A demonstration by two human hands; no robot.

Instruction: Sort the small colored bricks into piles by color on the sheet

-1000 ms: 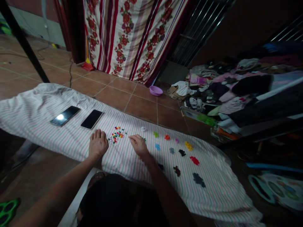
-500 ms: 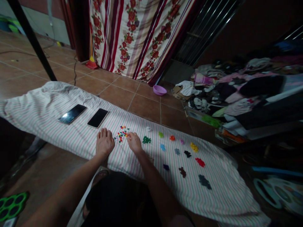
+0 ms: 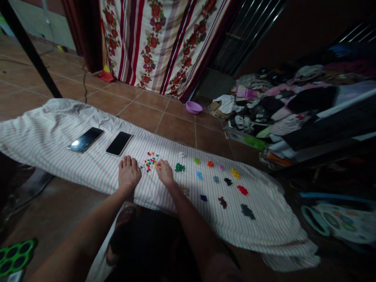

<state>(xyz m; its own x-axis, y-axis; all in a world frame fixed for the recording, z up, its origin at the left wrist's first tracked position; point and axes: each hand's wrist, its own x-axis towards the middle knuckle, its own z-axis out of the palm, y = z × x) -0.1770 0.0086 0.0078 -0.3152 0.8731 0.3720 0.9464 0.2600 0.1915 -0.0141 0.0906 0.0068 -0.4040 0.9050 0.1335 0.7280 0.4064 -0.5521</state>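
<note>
My left hand (image 3: pixel 129 172) lies flat on the striped cloth, fingers stretched out and holding nothing, just left of a scatter of small mixed-colour pieces (image 3: pixel 149 161). At the right edge of that scatter my right hand (image 3: pixel 165 172) has its thumb and fingers pinched together. Whatever is between the fingertips is too small to make out. Right of this hand sits a heap of green pieces (image 3: pixel 179 167), with white pieces (image 3: pixel 181 154) beyond it. Beige pieces (image 3: pixel 185 190) lie beside my right forearm, partly hidden by it.
More single-colour heaps spread rightward, including yellow (image 3: pixel 235 173), red (image 3: pixel 242 190) and dark grey (image 3: pixel 247 211). Two phones (image 3: pixel 119 143) lie on the cloth at the left. Past the far edge, a purple basin (image 3: pixel 194 107) stands on the tiled floor. Clothes (image 3: pixel 282 102) are piled at the right.
The view has shifted slightly, so everything sits a little further left and higher. My right hand stays pinched at the scatter's right edge; the left hand still rests flat.
</note>
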